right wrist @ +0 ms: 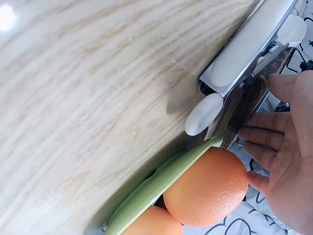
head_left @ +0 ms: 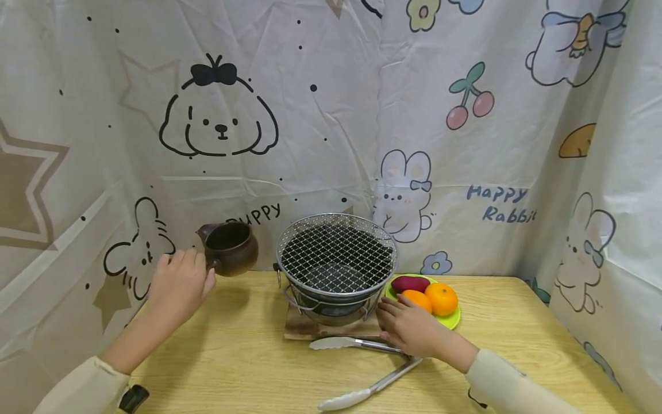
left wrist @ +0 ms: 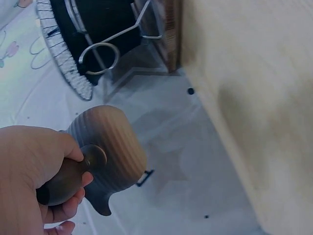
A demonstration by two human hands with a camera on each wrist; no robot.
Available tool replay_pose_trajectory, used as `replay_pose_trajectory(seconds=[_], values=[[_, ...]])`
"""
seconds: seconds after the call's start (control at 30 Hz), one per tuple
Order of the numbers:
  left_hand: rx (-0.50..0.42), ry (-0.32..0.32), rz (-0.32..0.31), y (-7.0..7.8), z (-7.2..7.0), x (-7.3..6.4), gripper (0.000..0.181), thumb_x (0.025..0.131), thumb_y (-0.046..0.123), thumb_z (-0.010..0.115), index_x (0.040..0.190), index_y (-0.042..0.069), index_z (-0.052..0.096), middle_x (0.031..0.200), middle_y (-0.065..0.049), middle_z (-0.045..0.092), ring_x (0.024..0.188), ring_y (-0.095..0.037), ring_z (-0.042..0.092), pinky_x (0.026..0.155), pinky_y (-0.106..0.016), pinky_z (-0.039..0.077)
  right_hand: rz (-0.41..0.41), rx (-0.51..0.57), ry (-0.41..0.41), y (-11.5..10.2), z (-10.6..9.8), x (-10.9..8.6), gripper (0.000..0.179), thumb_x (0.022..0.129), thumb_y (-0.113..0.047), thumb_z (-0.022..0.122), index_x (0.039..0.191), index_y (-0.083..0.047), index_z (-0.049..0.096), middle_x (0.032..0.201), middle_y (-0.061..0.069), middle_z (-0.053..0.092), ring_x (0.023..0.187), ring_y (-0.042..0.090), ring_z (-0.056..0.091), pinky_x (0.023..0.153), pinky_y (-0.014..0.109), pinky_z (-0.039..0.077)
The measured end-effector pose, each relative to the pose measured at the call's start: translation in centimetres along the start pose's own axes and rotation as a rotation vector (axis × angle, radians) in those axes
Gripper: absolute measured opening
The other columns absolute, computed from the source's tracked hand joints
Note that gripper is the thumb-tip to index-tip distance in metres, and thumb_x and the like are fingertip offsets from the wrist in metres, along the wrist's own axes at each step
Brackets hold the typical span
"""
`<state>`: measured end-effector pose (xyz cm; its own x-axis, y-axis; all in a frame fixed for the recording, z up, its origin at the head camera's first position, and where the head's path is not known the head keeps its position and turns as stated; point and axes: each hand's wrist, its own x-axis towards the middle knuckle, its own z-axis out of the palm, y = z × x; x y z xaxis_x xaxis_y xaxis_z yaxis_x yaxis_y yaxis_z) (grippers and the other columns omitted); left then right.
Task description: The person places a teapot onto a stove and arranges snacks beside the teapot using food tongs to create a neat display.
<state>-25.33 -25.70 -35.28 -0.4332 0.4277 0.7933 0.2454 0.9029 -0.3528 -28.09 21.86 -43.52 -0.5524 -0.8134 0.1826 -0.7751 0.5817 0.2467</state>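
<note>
My left hand (head_left: 181,283) grips the handle of a dark brown clay pot with a spout (head_left: 234,253), lifted above the table at the left of the grill. In the left wrist view, fingers and thumb wrap the pot's rounded handle (left wrist: 66,181). My right hand (head_left: 411,325) is held with fingers extended, just over the front edge of a green plate (head_left: 454,319). On that plate lie two oranges (head_left: 442,299) and a dark red oblong item (head_left: 410,284). The right wrist view shows the little finger right at one orange (right wrist: 208,186).
A round tabletop grill (head_left: 338,259) with a wire mesh stands on a wooden board (head_left: 310,328) at the back middle. Spread metal tongs with white tips (head_left: 357,397) lie in front of it. A printed curtain (head_left: 320,126) hangs close behind the table (head_left: 248,356).
</note>
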Motion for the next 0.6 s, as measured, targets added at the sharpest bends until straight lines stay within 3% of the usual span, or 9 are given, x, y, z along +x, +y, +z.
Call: replay_pose_trajectory(seconds=[0.1, 0.23, 0.6], values=[[0.002, 0.009, 0.021, -0.3, -0.5, 1.1, 0.031, 0.085, 0.023, 0.052, 0.068, -0.003, 0.051, 0.063, -0.016, 0.049, 0.056, -0.034, 0.048, 0.051, -0.041, 0.033, 0.001, -0.001, -0.003, 0.0, 0.0, -0.1, 0.043, 0.101, -0.032, 0.059, 0.132, -0.003, 0.066, 0.136, 0.015, 0.067, 0.13, 0.033, 0.061, 0.109, 0.058, 0.045], [0.004, -0.024, 0.024, -0.3, -1.2, 2.7, 0.029, 0.084, 0.022, 0.057, 0.068, -0.001, 0.05, 0.063, -0.013, 0.047, 0.055, -0.031, 0.046, 0.052, -0.04, 0.033, 0.0, -0.002, 0.007, 0.0, 0.1, -0.2, 0.044, 0.1, -0.032, 0.06, 0.132, -0.003, 0.066, 0.136, 0.016, 0.067, 0.129, 0.033, 0.061, 0.109, 0.058, 0.045], [-0.001, -0.089, -0.004, 1.1, -2.9, 7.8, 0.028, 0.085, 0.019, 0.068, 0.072, -0.002, 0.055, 0.067, -0.014, 0.053, 0.062, -0.032, 0.052, 0.056, -0.04, 0.037, 0.007, 0.0, 0.034, 0.0, 0.2, -0.1, 0.044, 0.099, -0.032, 0.062, 0.131, -0.003, 0.067, 0.135, 0.017, 0.067, 0.129, 0.034, 0.062, 0.108, 0.059, 0.046]])
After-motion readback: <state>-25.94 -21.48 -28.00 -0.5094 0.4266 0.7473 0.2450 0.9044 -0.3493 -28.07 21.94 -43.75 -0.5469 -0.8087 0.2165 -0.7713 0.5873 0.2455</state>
